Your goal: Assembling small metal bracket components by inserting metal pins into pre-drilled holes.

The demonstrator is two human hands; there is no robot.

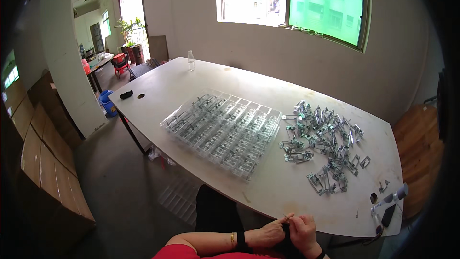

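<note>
My left hand [269,234] and my right hand [304,233] are close together at the table's near edge, fingertips meeting. Both are closed in a pinch around something small and thin that I cannot make out. Beyond them, a loose pile of silvery metal brackets [330,139] covers the right part of the white table [268,196]. Left of the pile lies a stack of transparent plastic trays [225,132], its compartments filled with similar metal parts. Neither hand touches the pile or the trays.
A grey-white handheld tool [389,200] rests at the table's right corner beside a black object [388,215]. A transparent bottle [191,61] and a small black item [126,95] sit farther off. Cardboard boxes [52,163] are stacked at left; an unfilled tray [179,201] is on the floor.
</note>
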